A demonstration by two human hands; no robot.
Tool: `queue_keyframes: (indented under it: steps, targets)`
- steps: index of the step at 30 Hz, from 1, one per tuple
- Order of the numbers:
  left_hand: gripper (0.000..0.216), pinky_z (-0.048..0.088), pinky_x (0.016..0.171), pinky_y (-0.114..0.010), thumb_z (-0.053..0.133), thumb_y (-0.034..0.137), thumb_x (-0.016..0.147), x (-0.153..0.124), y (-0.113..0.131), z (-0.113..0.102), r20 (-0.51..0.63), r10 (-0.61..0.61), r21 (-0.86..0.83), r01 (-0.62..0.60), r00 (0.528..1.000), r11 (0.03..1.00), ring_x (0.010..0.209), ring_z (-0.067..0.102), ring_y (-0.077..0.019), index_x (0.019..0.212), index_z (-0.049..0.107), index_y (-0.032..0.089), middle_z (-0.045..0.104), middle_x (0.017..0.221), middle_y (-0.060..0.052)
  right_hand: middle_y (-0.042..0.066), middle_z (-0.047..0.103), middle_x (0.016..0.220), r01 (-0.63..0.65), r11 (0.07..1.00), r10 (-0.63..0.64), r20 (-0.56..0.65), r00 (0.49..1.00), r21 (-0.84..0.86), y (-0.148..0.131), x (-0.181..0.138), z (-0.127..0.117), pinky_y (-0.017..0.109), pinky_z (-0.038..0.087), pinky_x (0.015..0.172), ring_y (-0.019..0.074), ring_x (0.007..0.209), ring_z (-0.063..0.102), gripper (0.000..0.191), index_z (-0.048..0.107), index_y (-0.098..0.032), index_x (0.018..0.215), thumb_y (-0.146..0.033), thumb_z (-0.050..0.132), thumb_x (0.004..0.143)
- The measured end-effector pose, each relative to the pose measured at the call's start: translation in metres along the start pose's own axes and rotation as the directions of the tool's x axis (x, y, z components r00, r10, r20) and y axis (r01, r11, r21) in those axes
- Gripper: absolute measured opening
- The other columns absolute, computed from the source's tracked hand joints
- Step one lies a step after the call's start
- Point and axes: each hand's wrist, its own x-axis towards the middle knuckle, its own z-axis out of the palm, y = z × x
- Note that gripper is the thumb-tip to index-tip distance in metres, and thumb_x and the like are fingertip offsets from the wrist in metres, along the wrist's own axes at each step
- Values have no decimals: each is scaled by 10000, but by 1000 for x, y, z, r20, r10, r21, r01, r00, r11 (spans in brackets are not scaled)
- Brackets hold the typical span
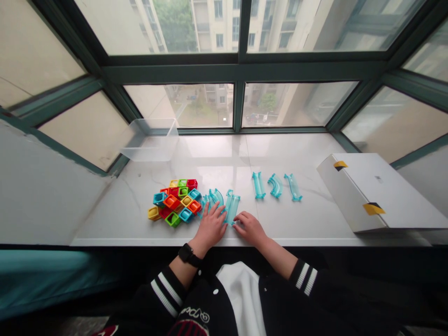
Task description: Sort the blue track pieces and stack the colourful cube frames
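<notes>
My left hand (pixel 211 225) lies over a cluster of clear blue track pieces (pixel 216 196), fingers spread and covering part of them. Beside it, my right hand (pixel 249 227) has its fingers curled at the lower end of a straight clear blue track piece (pixel 232 205); whether they grip it I cannot make out. Left of my left hand sits a pile of colourful hollow blocks (pixel 173 201) in red, green, yellow, orange and blue. Farther right, a straight track piece (pixel 258 185), a curved track piece (pixel 275 185) and a slightly bent track piece (pixel 293 187) lie apart in a row.
A clear plastic bin (pixel 150 151) stands at the back left of the white marble-look sill (pixel 297 228). On the right is a large white box (pixel 388 191) with yellow and black tabs. Green-framed windows (pixel 241 72) enclose the back and sides.
</notes>
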Motion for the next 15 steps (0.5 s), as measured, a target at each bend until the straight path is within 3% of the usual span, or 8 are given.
queue_keyframes:
  steps: [6,15]
  targets:
    - [433,171,1313,-631,611,259,973,1,2,-1,7,28,-84,-27,1000,996,1488,470,-334,1405,630,233,554,1560,-143,58,686,979,9,1000,-9,-35,999,15,5,-2,6,364,528,879,229,939,654,50,709,-239,982,-217,673,955]
    - [511,422,1238,-536,579,282,1001,1,4,-7,-56,7,-327,-25,998,945,1474,499,-318,1510,558,251,486,1614,-135,63,692,968,6,999,-3,-55,998,53,3,-4,5,371,523,879,236,942,651,53,700,-240,953,-235,648,965]
